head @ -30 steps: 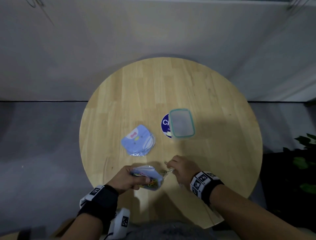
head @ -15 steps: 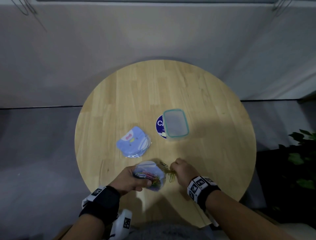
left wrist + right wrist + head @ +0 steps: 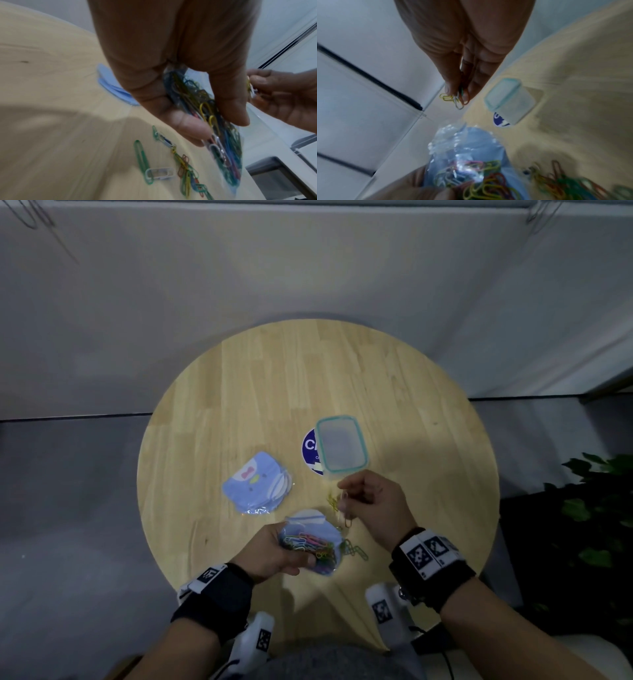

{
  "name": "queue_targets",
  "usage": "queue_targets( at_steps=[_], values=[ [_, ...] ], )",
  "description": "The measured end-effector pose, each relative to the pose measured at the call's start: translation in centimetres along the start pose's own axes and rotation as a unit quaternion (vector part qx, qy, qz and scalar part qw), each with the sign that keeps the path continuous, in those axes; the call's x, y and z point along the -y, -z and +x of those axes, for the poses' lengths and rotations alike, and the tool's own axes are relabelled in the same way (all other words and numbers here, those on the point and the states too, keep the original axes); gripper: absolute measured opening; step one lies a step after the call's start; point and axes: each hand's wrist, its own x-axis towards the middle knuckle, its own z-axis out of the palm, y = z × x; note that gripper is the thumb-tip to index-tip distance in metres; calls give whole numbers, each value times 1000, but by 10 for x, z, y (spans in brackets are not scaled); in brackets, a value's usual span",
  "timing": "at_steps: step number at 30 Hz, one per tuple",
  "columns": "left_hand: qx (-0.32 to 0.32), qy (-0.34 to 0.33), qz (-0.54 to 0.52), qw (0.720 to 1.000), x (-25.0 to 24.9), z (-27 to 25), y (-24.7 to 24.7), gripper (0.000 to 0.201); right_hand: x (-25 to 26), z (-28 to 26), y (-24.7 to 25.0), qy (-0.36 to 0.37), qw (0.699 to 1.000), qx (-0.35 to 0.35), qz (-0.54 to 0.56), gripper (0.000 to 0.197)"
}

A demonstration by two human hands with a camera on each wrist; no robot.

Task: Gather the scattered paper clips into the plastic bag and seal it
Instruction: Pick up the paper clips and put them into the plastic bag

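Observation:
My left hand [image 3: 274, 553] grips a small clear-and-blue plastic bag [image 3: 310, 542] holding several coloured paper clips, just above the table's near edge. The bag [image 3: 221, 135] is pinched between thumb and fingers [image 3: 229, 108]. My right hand [image 3: 373, 505] is raised above and to the right of the bag and pinches a small bunch of paper clips [image 3: 457, 100] that dangles from its fingertips [image 3: 344, 508]. More loose clips [image 3: 356, 551] lie on the wood right of the bag, several shown in the left wrist view [image 3: 171, 166]. The bag's mouth [image 3: 453, 134] faces the right hand.
A round wooden table [image 3: 411, 405] carries a clear lidded box with a teal rim [image 3: 340, 448] on a blue round sticker [image 3: 310, 448], and a stack of blue cartoon bags [image 3: 257, 487] at left. A plant [image 3: 599, 508] stands right of the table.
My right hand rose from the table beside the bag, lifting a bunch of clips up and away from me. The left hand kept hold of the bag.

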Motion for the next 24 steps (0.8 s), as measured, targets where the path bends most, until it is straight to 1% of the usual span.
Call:
queue_targets(
  at_steps=[4,7,11,12,14,16,17,19,21,24],
  values=[
    [17,-22,1,1000,-11,0,-6,42,11,-1,-11,68,989,43,-122,19],
    [18,-36,11,999,-18,0,-8,35,11,-3,-14,92,980,59,-167,18],
    [12,-54,22,998,-24,2,-11,24,10,-8,-21,78,972,91,-201,25],
    [9,-57,25,998,-25,3,-11,24,11,-8,-22,80,973,80,-200,26],
    [7,-62,33,997,-26,4,-9,25,10,-4,-18,99,975,28,-195,22],
    [7,-67,38,997,-26,4,-7,28,10,2,-11,96,980,-9,-174,20],
    [3,-65,39,997,-26,5,-6,27,9,4,-8,85,982,-8,-168,21],
    [-12,-56,34,998,-27,5,-9,19,9,4,-7,70,980,18,-183,24],
    [-27,-43,26,998,-30,5,-13,16,6,2,-12,72,971,44,-222,27],
    [-27,-39,26,999,-33,6,-16,18,1,1,-21,83,952,70,-287,40]
  ],
)
